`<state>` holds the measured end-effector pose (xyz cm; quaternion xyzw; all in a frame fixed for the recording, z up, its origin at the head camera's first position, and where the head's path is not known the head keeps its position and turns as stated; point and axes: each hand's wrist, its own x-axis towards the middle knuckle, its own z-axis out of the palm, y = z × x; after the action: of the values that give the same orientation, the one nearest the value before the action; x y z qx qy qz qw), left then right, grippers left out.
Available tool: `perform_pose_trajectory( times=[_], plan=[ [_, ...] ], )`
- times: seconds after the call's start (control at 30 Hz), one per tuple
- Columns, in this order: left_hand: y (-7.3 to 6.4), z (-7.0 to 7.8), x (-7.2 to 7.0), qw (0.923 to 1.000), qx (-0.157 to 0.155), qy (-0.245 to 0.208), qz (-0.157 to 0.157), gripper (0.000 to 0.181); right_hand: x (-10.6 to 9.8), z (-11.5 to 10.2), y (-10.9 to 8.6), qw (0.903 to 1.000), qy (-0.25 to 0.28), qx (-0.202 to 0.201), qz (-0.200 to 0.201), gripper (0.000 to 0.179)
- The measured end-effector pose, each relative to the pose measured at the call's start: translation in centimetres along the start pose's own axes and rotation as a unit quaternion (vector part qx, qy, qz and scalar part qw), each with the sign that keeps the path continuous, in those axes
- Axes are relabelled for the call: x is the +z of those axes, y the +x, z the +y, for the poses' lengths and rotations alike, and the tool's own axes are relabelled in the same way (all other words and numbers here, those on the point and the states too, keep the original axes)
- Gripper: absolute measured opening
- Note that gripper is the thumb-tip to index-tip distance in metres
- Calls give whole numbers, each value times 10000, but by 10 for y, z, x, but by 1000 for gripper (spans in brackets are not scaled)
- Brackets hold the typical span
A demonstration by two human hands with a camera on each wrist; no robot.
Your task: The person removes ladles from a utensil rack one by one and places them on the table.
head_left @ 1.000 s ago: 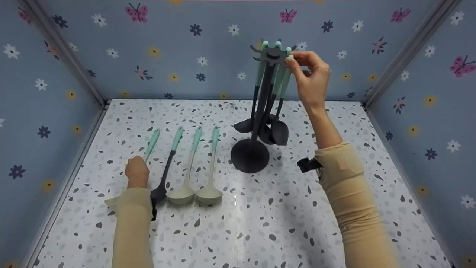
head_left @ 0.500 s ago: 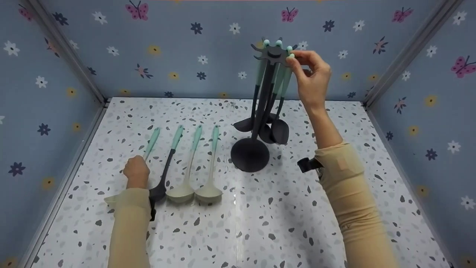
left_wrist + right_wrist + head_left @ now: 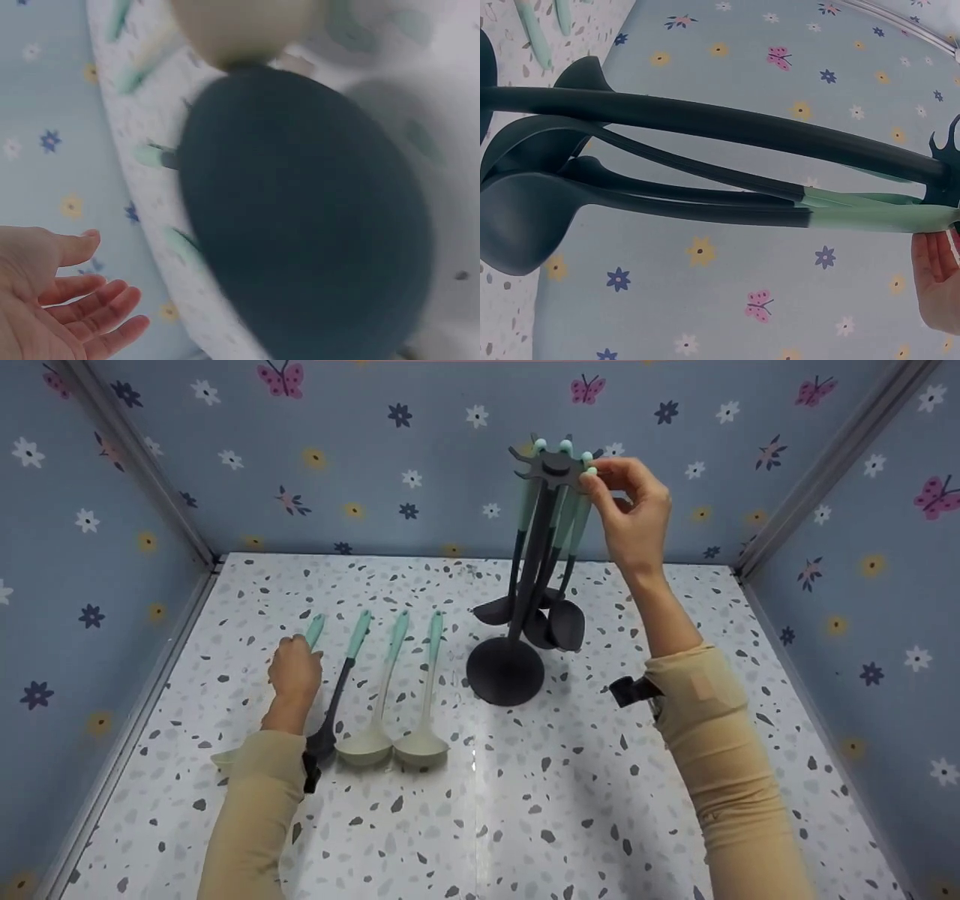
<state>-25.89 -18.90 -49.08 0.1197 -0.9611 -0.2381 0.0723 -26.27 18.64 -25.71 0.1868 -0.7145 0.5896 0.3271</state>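
My right hand [image 3: 637,514] pinches the mint handle end of a black ladle [image 3: 566,626] at a hook of the black utensil stand [image 3: 505,671]. In the right wrist view the ladle [image 3: 525,225] hangs along the stand's pole beside other black utensils, its handle running to my fingers. My left hand [image 3: 295,666] is over the handle of the leftmost utensil, whose mint handle end [image 3: 315,626] and cream head [image 3: 225,760] show past the hand and sleeve. In the left wrist view the left hand [image 3: 67,300] has loose, spread fingers with nothing between them.
Right of the left hand lie a black utensil [image 3: 341,690] with a mint handle and two cream ladles [image 3: 365,746], side by side on the speckled table [image 3: 480,825]. Patterned blue walls [image 3: 450,517] enclose the back and sides. Several hooks on the stand's left side hold nothing.
The left hand has moved up along the leftmost handle and slightly right, and its fingers have loosened from a fist. The right hand keeps its pinch at the stand's top.
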Motion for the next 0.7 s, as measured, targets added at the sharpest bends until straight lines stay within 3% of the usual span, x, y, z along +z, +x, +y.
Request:
perform_pose_trajectory(
  times=[0.17,0.33,0.5,0.7],
  plan=[
    [-3,31,-11,9980,512,-97,353,37,-2,-4,1,9986,-40,528,-67,15],
    [-11,61,-25,9925,1012,-294,627,36,-7,-1,0,9996,-210,34,-199,17],
    [-22,90,-36,9798,1661,-566,956,34,-13,3,-1,9995,-124,-191,-227,13],
    [-36,131,-58,9605,2401,-806,1156,33,-17,2,1,9996,-104,163,-209,10]
  ],
)
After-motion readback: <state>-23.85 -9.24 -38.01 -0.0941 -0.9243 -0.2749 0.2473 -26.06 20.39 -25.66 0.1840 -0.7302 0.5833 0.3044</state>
